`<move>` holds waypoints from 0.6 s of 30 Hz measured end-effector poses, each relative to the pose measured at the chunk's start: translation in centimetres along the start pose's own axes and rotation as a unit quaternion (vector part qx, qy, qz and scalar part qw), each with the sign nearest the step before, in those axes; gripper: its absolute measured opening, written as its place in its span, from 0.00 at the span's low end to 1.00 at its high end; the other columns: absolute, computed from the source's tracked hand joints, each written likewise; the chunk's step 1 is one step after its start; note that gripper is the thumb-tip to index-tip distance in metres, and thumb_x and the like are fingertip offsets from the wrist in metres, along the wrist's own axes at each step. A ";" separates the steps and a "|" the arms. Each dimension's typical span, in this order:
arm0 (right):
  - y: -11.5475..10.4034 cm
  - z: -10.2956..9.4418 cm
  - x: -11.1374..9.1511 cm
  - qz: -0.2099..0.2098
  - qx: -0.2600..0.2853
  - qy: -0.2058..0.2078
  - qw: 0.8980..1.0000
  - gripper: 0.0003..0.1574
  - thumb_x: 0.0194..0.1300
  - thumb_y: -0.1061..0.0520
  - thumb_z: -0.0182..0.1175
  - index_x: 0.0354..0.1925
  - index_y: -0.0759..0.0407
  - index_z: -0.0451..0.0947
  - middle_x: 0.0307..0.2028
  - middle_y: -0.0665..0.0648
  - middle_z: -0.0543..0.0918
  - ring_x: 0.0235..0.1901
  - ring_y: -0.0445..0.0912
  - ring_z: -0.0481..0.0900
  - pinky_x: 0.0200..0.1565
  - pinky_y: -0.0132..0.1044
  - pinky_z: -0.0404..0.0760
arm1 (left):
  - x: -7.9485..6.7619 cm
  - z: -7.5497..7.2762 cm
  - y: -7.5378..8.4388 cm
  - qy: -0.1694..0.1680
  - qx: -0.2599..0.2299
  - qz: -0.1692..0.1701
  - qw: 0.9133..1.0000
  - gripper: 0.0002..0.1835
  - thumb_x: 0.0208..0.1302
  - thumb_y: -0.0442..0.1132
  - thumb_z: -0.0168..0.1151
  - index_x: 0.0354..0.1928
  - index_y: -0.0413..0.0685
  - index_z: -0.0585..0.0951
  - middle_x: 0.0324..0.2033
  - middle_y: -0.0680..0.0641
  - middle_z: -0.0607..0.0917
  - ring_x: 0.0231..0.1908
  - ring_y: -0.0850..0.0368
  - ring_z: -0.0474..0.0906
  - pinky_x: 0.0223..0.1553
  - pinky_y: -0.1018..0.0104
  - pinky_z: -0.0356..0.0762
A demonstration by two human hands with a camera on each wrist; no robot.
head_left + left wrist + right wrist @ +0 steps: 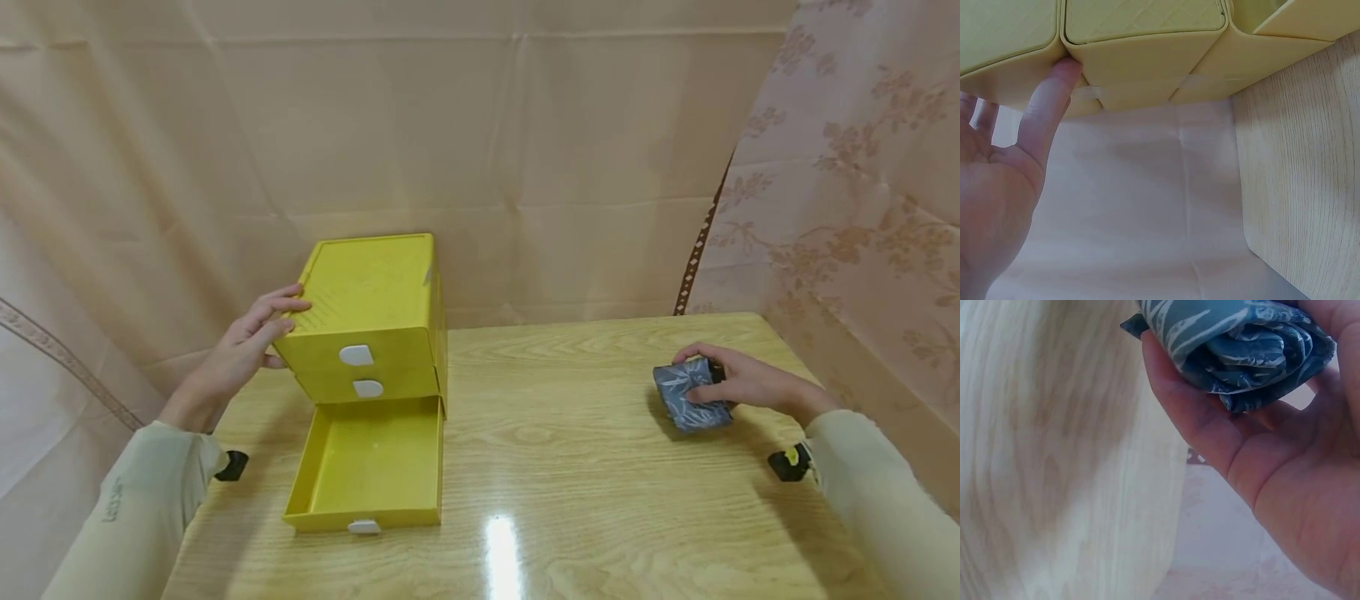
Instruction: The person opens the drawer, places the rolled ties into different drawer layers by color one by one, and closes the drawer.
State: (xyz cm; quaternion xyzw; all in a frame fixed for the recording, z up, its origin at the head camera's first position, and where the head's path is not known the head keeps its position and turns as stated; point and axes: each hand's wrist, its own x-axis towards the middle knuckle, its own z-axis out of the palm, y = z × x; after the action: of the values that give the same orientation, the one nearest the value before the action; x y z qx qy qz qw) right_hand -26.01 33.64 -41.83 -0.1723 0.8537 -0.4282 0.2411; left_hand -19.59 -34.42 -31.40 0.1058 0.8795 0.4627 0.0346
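Note:
A yellow drawer unit point(367, 283) with white handles stands on the left of the table; its bottom drawer point(408, 516) is pulled out and nothing lies in it. My left hand point(240, 346) rests at the unit's upper left front corner, fingers extended over the top edge. In the left wrist view, a digit touches the unit's side point(1141, 62). At the right of the table, my right hand point(757, 383) grips a rolled-up blue-grey cloth point(684, 396) with white leaf patterns. The right wrist view shows the cloth's coiled end point(1260, 359) between thumb and fingers.
The wooden table point(555, 433) stretches between the drawer unit and the right hand. Behind it hangs a beige curtain point(600, 167), with a floral curtain point(862, 183) on the right. Black wrist devices sit beneath both sleeves.

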 end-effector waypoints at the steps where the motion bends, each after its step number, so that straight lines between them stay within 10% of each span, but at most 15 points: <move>1: -0.2 0.0 0.0 -0.005 0.001 0.000 1.000 0.36 0.60 0.55 0.66 0.62 0.54 0.61 0.50 0.69 0.66 0.41 0.56 0.72 0.34 0.48 0.79 | 0.0 0.0 0.0 0.000 -0.001 0.001 1.000 0.24 0.74 0.57 0.39 0.66 0.59 0.65 0.71 0.64 0.50 0.61 0.57 0.56 0.42 0.55 0.74; 18: -4.1 2.2 1.4 -0.048 -0.002 -0.062 0.997 0.34 0.61 0.57 0.65 0.62 0.55 0.64 0.49 0.66 0.72 0.42 0.57 0.75 0.34 0.49 0.81 | 0.3 -0.1 -0.7 -0.001 -0.007 -0.004 1.000 0.25 0.73 0.58 0.40 0.66 0.60 0.65 0.71 0.65 0.49 0.63 0.56 0.55 0.43 0.53 0.74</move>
State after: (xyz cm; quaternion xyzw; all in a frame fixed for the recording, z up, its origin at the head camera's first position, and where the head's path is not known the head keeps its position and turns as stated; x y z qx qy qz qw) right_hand -25.57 29.13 -39.98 -0.2397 0.8287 -0.4258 0.2729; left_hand -19.97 -34.85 -31.94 0.1020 0.8766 0.4688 0.0381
